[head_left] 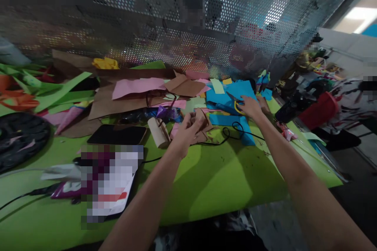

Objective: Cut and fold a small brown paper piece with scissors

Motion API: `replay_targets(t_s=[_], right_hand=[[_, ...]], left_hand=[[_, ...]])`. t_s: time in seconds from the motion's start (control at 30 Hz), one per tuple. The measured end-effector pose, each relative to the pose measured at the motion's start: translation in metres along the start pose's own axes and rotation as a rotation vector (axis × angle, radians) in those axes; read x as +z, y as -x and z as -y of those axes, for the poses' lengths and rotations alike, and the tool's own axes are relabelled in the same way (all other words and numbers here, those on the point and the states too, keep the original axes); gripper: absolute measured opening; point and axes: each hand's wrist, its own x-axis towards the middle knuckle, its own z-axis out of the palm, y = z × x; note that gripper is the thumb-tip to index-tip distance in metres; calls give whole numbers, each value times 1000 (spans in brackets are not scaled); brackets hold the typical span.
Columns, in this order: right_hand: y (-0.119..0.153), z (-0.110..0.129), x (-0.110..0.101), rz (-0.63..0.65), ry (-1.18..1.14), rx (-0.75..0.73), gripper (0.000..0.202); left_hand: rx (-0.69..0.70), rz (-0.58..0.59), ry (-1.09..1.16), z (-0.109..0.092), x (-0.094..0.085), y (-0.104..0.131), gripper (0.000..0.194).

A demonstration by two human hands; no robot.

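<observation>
My left hand (pixel 186 131) is closed around a piece of brown cardboard (pixel 203 120) at the middle of the green table (pixel 212 180). Beside it lies a cardboard tube (pixel 158 132). My right hand (pixel 251 106) reaches further back and rests on the yellow handles of a pair of scissors (pixel 235 104), which lie on blue paper sheets (pixel 228 94). Whether the fingers grip the handles I cannot tell. A black cable (pixel 232 131) curls on the table between my two hands.
Pink paper (pixel 137 87), brown card (pixel 184 85) and green strips (pixel 59 94) are piled at the back. A dark phone (pixel 118 135) lies left of the tube. A perforated metal screen (pixel 188 27) stands behind. Another person's sleeve (pixel 350 102) shows at right.
</observation>
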Motion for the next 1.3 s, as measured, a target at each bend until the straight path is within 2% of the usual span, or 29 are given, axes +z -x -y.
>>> replay_targets(t_s=[0.07,0.13,0.2,0.27,0.37,0.47,0.53,0.73,0.83,1.0,1.13,1.23,1.3], right_hand=[[5,4,-3,-30,13,-7,55],[17,16,-9,-75,-71,-91,48],[34,33,-14,-97,-298,-257,38],[54,52,-17,-72,-552,-394,32],[78,76,-18,71,-868,-471,34],[90,88,-16,201,-1025,-455,33],[92,89,-14,239,-1091,-454,28],[91,85,-3,278,-1192,-419,18],[91,85,2,277,-1208,-402,16],[91,84,4,238,-1175,-394,13],[90,85,7,237,-1168,-449,11],[89,85,11,257,-1171,-444,12],[88,85,13,276,-1177,-434,13]], left_hand=[[-8,51,-42,-3,1,2,69],[15,87,-66,-3,3,3,83],[56,102,-72,-1,4,2,88],[88,120,-83,3,6,1,85],[134,151,-125,10,8,-1,73],[176,174,-207,15,10,-2,68],[196,183,-263,17,11,-1,67],[171,186,-284,16,11,2,79],[98,88,-210,14,12,4,65],[-69,-86,46,12,15,3,44],[-48,-73,88,13,15,1,41],[-42,-149,142,15,13,0,38],[-49,-138,178,15,13,1,39]])
